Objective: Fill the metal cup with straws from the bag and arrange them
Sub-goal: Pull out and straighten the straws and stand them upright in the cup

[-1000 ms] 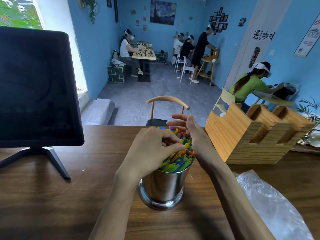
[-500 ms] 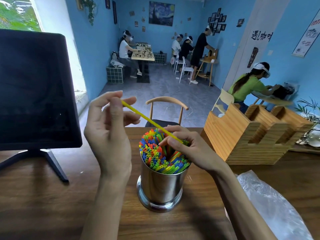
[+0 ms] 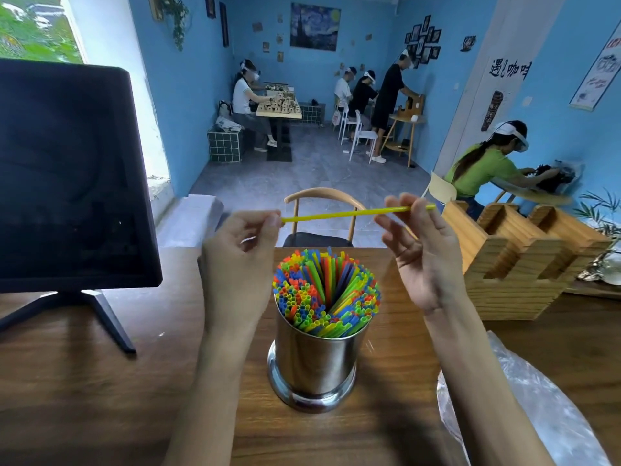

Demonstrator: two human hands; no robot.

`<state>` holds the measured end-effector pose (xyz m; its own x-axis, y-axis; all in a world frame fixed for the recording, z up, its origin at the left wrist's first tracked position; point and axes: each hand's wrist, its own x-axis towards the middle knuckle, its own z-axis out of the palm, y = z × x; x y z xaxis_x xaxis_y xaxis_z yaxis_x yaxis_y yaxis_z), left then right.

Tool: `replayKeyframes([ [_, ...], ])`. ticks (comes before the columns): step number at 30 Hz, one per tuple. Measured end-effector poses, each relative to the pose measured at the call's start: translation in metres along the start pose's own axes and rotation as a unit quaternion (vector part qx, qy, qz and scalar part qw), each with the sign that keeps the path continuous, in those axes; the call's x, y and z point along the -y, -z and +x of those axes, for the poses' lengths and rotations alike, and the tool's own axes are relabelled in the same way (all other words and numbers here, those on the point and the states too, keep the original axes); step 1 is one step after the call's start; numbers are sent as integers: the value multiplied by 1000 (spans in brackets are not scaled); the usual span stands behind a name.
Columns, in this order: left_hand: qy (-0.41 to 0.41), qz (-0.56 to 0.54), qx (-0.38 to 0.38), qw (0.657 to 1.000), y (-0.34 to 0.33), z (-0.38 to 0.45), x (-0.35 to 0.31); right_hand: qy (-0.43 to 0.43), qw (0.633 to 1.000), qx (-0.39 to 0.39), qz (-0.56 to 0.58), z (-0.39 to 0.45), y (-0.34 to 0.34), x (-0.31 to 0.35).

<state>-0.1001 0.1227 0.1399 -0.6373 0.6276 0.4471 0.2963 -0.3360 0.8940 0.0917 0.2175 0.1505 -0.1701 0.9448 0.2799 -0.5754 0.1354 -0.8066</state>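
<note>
Head view: wooden counter fills the lower frame, w/ a blue-walled room behind it. Dark monitor on a black stand sits at the counter's left. Wooden slotted rack stands on the right side, near the far edge. Clear plastic bag lies flat at lower right, partly under the right forearm; can't tell if any straws are in it. A wooden chair shows just past the counter's far edge, centre.

Metal cup stands upright on the counter, centre, between the two forearms. It's packed w/ colored straws – red, blue, green, yellow, orange – upright round the rim, those in the middle leaning inward, open ends up.

Left hand is raised above and left of the cup, back toward the camera, fingers curled, thumb & forefinger pinching the left end of a yellow straw. Right hand is up on the other side, palm toward the camera; thumb & forefinger pinch the straw near its right end, w/ a short tip poking out beyond them, other fingers loosely spread. The straw runs approx. level between both hands, rising slightly to the right, above the cup and clear of the straws in it.
</note>
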Motion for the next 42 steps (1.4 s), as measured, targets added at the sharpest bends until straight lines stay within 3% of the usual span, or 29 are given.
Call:
replayKeyframes([
  [3,37,146,138,979,2,0,8,69,997,-28,-31,5,-1,6],
  [5,37,182,177,967,1,-1,10,128,990,-35,-52,8,-1,7],
  [8,-1,197,194,961,2,-2,9,181,977,-34,-104,11,-1,6],
  [11,-23,198,230,953,2,-3,7,196,955,22,-220,6,-4,0],
  [14,-30,193,219,956,0,-5,6,163,929,106,-314,-4,-10,-15],
  [18,-35,182,201,962,-1,-4,6,149,863,173,-451,-6,-6,-32],
  [20,-42,185,204,960,-1,-4,6,114,848,195,-480,-4,-2,-34],
  [24,-89,211,212,950,-4,-7,4,45,859,207,-466,-1,4,-31],
  [32,-149,316,296,889,-25,-22,-1,-9,934,147,-326,-10,-7,-35],
  [42,-95,253,290,918,-21,-21,-4,-7,955,107,-277,-13,-12,-43],
])
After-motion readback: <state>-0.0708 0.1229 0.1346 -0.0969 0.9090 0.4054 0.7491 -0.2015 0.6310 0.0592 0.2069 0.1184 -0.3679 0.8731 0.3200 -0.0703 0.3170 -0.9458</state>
